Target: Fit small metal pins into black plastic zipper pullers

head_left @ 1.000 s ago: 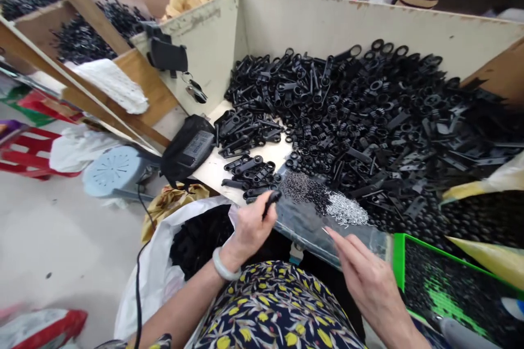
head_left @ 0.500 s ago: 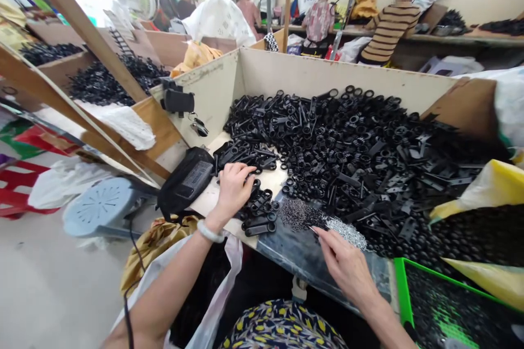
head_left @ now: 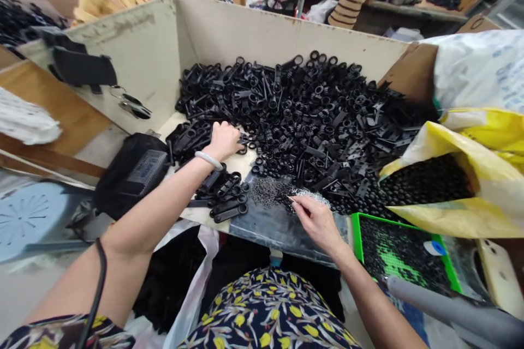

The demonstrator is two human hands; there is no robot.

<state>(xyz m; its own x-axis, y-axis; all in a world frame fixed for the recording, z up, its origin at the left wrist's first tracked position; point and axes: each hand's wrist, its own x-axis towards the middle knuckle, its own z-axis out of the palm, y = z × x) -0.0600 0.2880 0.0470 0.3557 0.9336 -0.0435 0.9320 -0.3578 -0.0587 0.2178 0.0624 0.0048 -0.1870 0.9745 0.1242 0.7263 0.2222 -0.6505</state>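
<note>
My left hand [head_left: 224,142], with a pale bangle at the wrist, reaches over the left edge of a big heap of black plastic parts [head_left: 303,114]; its fingers curl downward and their tips are hidden. Below it lies a small group of black parts [head_left: 229,196]. My right hand [head_left: 313,218] pinches a small, thin metallic piece between thumb and forefinger, beside the silver screws [head_left: 313,194]. Left of these is a pile of small dark grey pieces [head_left: 266,191] on the dark bench plate [head_left: 278,229].
A black mesh pouch [head_left: 133,174] lies at the left. At the right are a green tray [head_left: 405,256], a yellow bag [head_left: 462,174] and a phone [head_left: 501,278]. A pale wall [head_left: 286,27] encloses the heap. Other people stand farther back.
The view has shifted down and to the right. My left hand has moved forward toward the heap's edge. My right hand remains beside the silver screws, still pinching the thin piece.
</note>
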